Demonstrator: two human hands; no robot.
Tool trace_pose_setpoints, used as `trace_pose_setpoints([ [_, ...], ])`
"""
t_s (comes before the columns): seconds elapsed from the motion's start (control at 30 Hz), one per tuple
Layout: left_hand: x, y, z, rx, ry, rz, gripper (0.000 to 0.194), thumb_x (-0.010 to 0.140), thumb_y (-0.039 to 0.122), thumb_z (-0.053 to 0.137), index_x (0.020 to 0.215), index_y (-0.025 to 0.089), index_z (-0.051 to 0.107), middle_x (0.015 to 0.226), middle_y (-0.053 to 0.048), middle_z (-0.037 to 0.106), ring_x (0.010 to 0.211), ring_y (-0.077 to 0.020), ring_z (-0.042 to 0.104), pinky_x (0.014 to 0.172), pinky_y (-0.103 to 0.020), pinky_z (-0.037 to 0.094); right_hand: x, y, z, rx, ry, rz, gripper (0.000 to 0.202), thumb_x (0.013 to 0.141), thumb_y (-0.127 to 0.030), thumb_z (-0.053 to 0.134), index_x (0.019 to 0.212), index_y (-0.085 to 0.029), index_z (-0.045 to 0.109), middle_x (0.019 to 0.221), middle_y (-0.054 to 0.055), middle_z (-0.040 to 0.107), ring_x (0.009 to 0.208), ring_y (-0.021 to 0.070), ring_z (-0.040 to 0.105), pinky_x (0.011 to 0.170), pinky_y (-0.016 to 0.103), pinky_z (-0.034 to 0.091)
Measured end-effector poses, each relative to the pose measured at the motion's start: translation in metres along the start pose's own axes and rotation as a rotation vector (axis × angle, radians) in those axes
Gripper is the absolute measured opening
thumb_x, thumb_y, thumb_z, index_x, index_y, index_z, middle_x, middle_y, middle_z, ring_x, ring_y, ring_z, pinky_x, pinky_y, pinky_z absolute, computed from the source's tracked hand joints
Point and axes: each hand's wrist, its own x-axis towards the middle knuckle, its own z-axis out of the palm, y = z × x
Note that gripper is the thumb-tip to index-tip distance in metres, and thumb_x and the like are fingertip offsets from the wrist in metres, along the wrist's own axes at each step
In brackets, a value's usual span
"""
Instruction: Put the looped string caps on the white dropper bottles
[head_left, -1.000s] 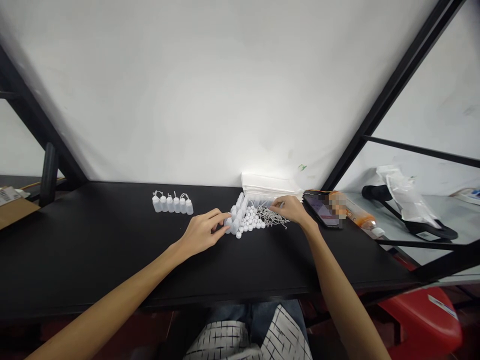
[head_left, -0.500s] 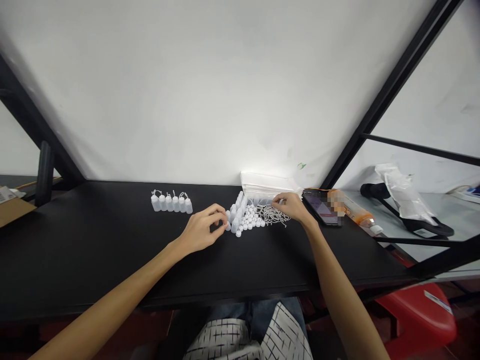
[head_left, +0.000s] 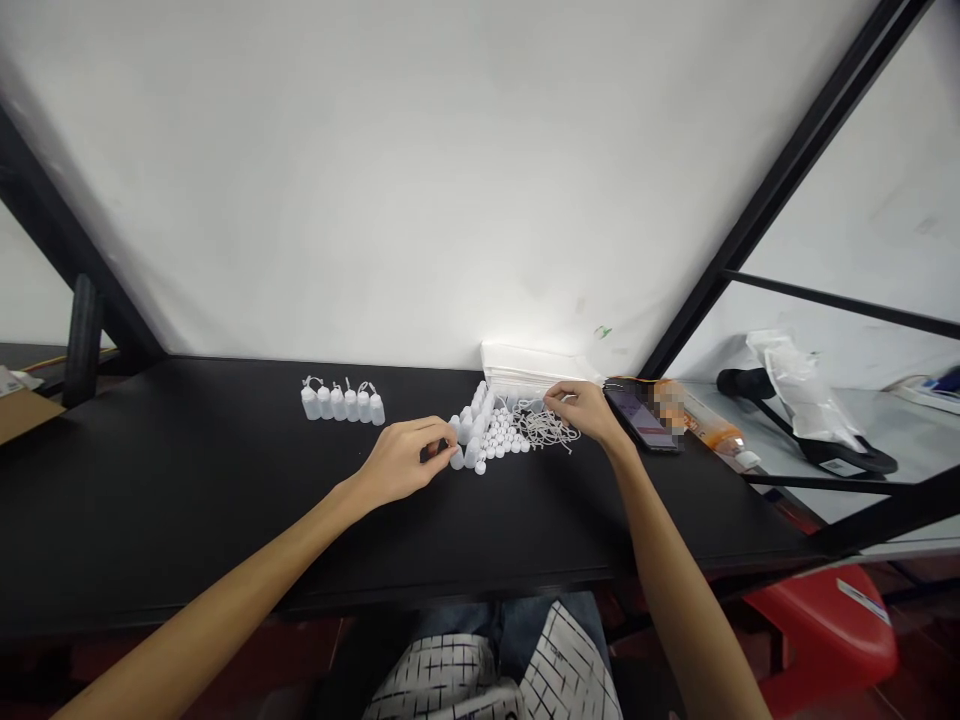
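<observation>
My left hand [head_left: 409, 458] has its thumb and forefinger pinched on a small translucent white plastic bottle [head_left: 457, 459] at the near end of a cluster of similar bottles [head_left: 478, 410]. My right hand [head_left: 587, 411] reaches over the back of a tangled pile of grey cords [head_left: 553, 432]. Its fingertips are closed together at one cord, though the grip itself is hard to make out. Between the hands lie many small white caps [head_left: 504, 436], with one cap [head_left: 481, 467] at the near edge.
Several capped bottles with cord loops [head_left: 343, 404] stand in a row on the black table [head_left: 225, 480]. White sheets [head_left: 536, 366] lie against the wall behind the cords. On the right are a phone [head_left: 643, 418], an orange-labelled bottle [head_left: 712, 430] and a red stool [head_left: 832, 630].
My left fingers have closed in on the near bottle, which now shows more fully below them. My right hand has barely shifted at the cords. The camera view has moved slightly.
</observation>
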Motion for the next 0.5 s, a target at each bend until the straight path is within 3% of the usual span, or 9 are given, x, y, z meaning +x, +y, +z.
trace_pose_setpoints([
  [0.13,0.001,0.001,-0.003,-0.01,-0.047,-0.015,0.015,0.089,0.02,0.054,0.093,0.017,0.068,0.079,0.0,0.064,0.056,-0.0076,0.046,0.053,-0.02,0.035,-0.001,0.0,-0.001,0.001,-0.047,-0.002,0.025,0.07,-0.035,0.063,0.072,-0.011,0.069,0.055,0.002,0.06,0.043,0.0109,0.049,0.044,0.023,0.037],
  [0.27,-0.001,0.003,0.001,-0.015,-0.108,0.012,0.024,0.091,0.021,0.05,0.108,0.017,0.067,0.096,-0.004,0.064,0.059,-0.0075,0.049,0.057,-0.022,0.041,0.0,0.006,-0.002,0.025,-0.194,0.036,0.022,0.068,-0.034,0.067,0.068,-0.012,0.069,0.053,0.0,0.057,0.044,0.0105,0.049,0.045,0.023,0.037],
  [0.5,-0.002,0.002,0.009,-0.103,-0.184,-0.011,0.024,0.092,0.024,0.051,0.109,0.017,0.067,0.106,-0.007,0.06,0.066,-0.0095,0.054,0.059,-0.023,0.045,0.0,0.006,0.0,0.013,-0.294,0.047,0.026,0.069,-0.038,0.069,0.07,-0.012,0.07,0.055,0.001,0.059,0.046,0.0103,0.049,0.044,0.022,0.037],
])
